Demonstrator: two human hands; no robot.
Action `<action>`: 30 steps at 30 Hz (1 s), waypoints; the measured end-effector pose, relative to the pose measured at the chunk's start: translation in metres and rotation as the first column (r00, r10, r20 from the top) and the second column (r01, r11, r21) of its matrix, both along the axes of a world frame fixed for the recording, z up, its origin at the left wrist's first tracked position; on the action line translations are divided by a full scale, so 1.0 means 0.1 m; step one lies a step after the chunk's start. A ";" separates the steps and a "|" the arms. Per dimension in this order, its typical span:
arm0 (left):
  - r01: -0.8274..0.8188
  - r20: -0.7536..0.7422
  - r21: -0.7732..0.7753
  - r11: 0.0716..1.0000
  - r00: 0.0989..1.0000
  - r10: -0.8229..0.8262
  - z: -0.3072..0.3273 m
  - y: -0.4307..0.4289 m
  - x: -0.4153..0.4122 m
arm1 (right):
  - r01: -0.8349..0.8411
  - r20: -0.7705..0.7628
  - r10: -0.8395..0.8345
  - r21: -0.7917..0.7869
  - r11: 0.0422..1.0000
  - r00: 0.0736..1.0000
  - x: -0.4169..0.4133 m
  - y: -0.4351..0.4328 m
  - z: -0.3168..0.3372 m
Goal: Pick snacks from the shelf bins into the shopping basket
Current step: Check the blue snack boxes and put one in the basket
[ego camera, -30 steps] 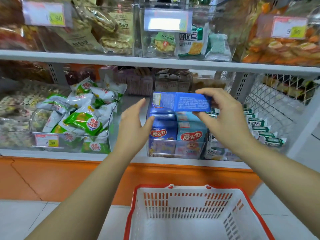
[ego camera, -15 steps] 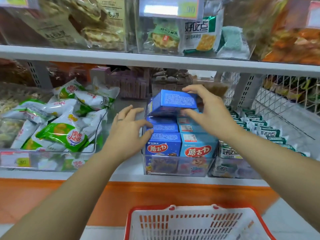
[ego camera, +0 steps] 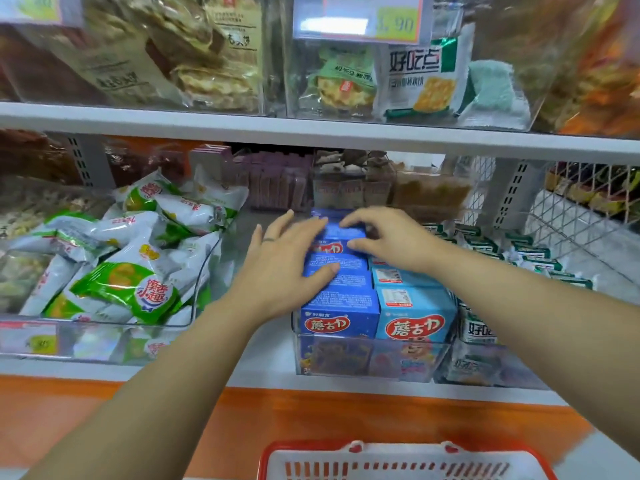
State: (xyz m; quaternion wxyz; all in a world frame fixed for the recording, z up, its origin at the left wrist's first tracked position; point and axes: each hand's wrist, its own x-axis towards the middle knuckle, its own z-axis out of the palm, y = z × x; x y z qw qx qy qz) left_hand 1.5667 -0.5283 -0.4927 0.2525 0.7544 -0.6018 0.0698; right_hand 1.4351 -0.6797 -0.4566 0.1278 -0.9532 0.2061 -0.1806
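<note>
On the lower shelf [ego camera: 173, 374], in a clear bin [ego camera: 367, 358], stand rows of blue snack boxes. The right hand [ego camera: 391, 240] curls over the back blue box [ego camera: 341, 233], with its fingers on the far edge and its thumb on the front, so it pinches that box. The box sits in the bin, on top of the dark blue row. The left hand [ego camera: 280, 268] lies flat just beside it. Its fingers are straight and spread apart, and they rest on the box tops in front.

The shopping basket [ego camera: 398, 459] waits below, well apart from both hands. Only its top edge shows, and no snack can be seen in it. So the job looks only just begun. The box has yet to be lifted out and put into the basket.
</note>
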 end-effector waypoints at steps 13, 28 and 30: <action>-0.017 0.019 0.248 0.969 1.000 0.012 -0.02 -0.09 0.09 | 0.073 -0.097 -0.055 0.191 0.979 0.994 0.16 -0.28 -0.01; 0.009 -0.050 0.211 0.977 0.999 0.002 -0.07 -0.10 0.09 | 0.120 -0.241 -0.107 0.037 0.992 0.964 0.39 -0.40 0.02; 0.004 -0.043 0.219 0.976 0.999 0.005 -0.06 -0.09 0.08 | 0.101 -0.138 -0.099 0.006 0.995 0.985 0.36 -0.36 0.06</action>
